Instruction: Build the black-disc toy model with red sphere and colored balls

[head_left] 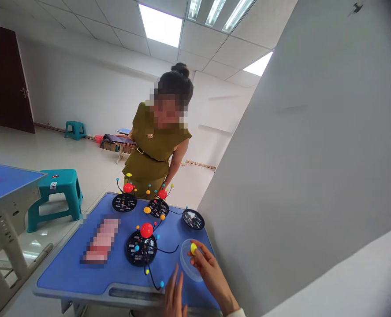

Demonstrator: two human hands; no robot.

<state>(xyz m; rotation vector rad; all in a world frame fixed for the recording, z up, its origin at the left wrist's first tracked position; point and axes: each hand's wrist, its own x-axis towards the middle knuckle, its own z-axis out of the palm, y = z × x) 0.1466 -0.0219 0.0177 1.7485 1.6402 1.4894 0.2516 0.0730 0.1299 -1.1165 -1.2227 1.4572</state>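
Observation:
My right hand (206, 263) pinches a small yellow piece (193, 249) over a clear round container (186, 264) at the table's right side. My left hand (174, 293) is at the front edge, fingers stretched out and holding nothing. Left of both hands stands a model with a round black base (134, 253), a red ball (147, 230) and curved black arms tipped with small coloured balls. One bare arm end (177, 248) points toward the container.
Two similar models (124, 202) (158, 208) and a black disc (193, 219) stand at the back of the blue table (66, 273). A blurred pink item (102, 241) lies left. A person (155, 145) stands behind; a teal stool (58, 189) is left.

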